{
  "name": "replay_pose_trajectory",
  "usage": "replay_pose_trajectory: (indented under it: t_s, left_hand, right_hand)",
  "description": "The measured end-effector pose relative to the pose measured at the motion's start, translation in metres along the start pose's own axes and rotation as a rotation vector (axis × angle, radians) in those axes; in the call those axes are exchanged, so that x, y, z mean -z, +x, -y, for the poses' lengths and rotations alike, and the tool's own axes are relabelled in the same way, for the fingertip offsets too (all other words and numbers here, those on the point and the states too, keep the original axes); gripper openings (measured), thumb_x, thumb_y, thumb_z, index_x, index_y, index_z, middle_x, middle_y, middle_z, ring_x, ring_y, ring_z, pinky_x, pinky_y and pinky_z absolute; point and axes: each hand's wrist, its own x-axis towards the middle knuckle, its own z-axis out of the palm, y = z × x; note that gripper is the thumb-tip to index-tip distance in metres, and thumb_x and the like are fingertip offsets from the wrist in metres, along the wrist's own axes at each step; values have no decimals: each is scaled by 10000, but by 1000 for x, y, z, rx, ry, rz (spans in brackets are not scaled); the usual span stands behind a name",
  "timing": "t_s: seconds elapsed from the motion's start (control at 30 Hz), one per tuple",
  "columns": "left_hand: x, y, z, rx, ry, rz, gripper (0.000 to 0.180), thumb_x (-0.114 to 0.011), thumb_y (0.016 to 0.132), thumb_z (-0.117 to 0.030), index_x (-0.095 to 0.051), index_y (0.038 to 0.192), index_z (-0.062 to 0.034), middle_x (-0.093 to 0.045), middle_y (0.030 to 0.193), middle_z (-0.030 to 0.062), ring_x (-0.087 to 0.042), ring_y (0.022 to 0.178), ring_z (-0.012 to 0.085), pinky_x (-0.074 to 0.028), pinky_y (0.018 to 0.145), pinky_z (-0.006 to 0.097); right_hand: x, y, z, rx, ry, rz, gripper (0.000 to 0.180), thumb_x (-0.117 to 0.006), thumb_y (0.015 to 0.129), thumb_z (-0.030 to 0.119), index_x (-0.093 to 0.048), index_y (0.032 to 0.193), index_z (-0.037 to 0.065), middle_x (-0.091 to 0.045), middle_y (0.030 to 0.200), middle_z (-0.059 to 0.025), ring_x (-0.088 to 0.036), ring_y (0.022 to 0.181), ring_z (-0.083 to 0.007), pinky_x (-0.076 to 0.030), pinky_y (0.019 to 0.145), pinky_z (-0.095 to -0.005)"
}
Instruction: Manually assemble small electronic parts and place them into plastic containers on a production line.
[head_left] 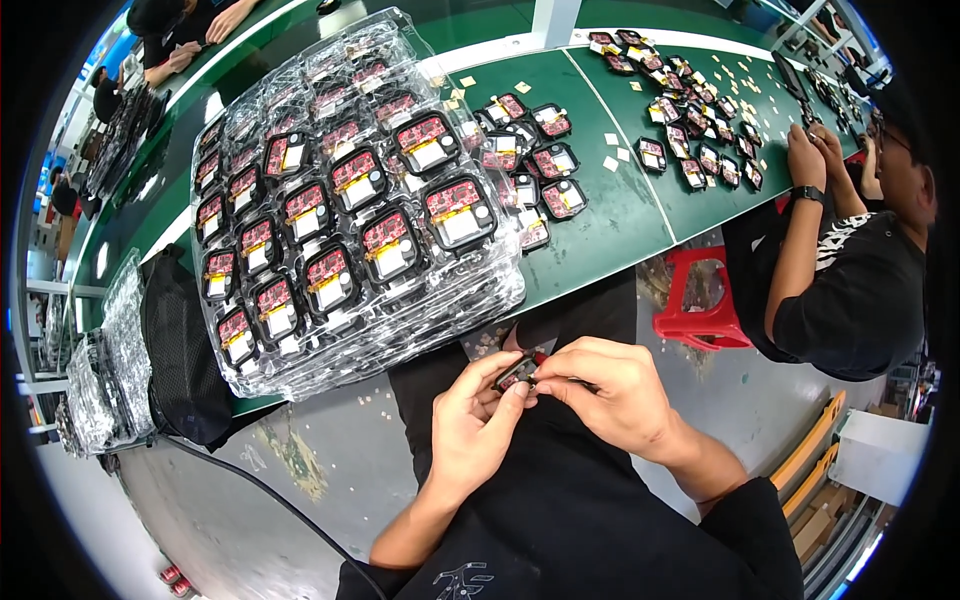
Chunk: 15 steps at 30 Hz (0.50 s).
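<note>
Over my lap, my left hand (472, 425) grips a small black device housing (515, 375) between thumb and fingers, its open side tilted up. My right hand (622, 398) is closed in a pinch at the housing's right edge. A thin dark piece shows between its fingers, too small to name, and a bit of red shows just beyond the fingertips. Ahead on the left stands a tall stack of clear plastic trays (375, 345). Its top tray holds rows of black housings (460, 213) with red circuit boards, white blocks and yellow tape.
Loose housings (562, 198) are heaped beside the trays on the green table (590, 265); another group (690, 130) lies farther right among small pale squares (611, 163). A co-worker (850, 260) sits at right near a red stool (695, 300). A black bag (185, 345) hangs at left.
</note>
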Motion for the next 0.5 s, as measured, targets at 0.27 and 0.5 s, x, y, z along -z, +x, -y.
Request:
replay_pose_trajectory:
  t_s: [0.27, 0.5]
  left_hand:
    - [-1, -2, 3, -22, 117, 7, 350, -637, 1012, 45, -599, 1359, 70, -729, 1166, 136, -717, 983, 133, -603, 858, 265]
    - [2, -2, 2, -25, 153, -12, 359, -619, 1013, 62, -588, 1370, 83, -727, 1159, 147, -715, 1006, 155, -607, 882, 290]
  right_hand:
    - [-7, 2, -3, 80, 5, -43, 176, -776, 850, -37, -747, 1017, 8, -732, 884, -128, -735, 764, -274, -586, 653, -340]
    - [-9, 0, -7, 3, 48, 1, 213, -734, 858, -83, -745, 1063, -28, -751, 932, -160, -756, 809, -279, -613, 710, -331]
